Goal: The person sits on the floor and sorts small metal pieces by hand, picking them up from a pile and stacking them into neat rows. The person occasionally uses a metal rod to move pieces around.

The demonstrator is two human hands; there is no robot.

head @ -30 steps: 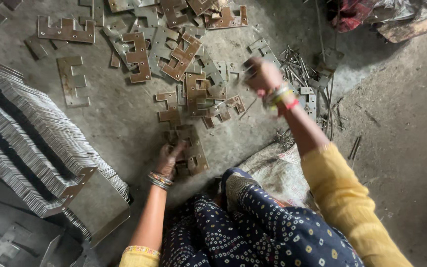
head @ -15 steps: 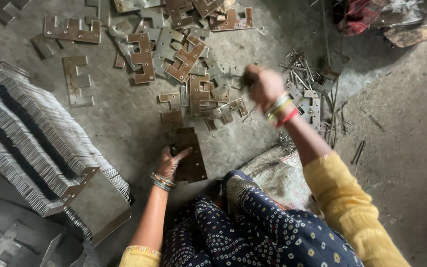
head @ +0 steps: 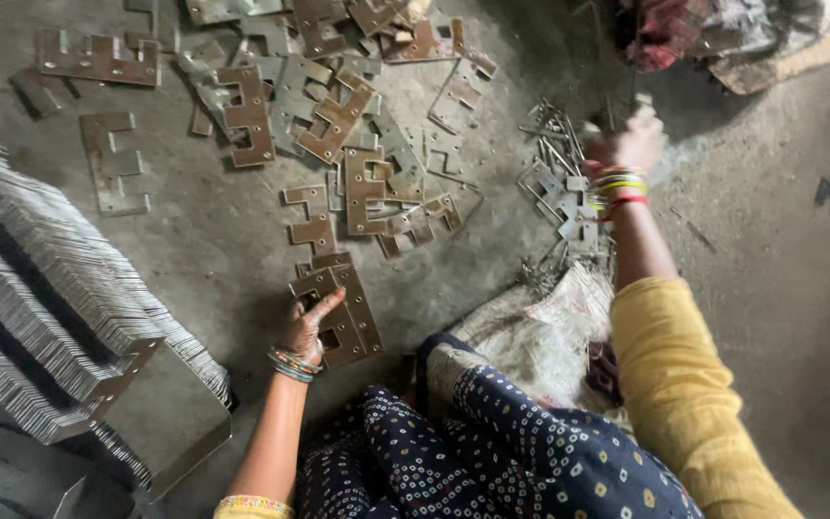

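Right hand (head: 631,144) has swung up and away from the scattered plates, fingers closed round some blurry tool, while the left hand (head: 307,325) pins the plate stack (head: 343,312) to the floor, fingers spread.

I'm looking down at a small metal workshop floor: bare grey concrete (head: 780,317) strewn with rusty E-shaped stamped plates (head: 338,115), long rows of thin steel laminations (head: 40,288) stacked on edge at the left, a heap of loose metal strips (head: 559,144), and a worn sack (head: 540,327) serving as a seat
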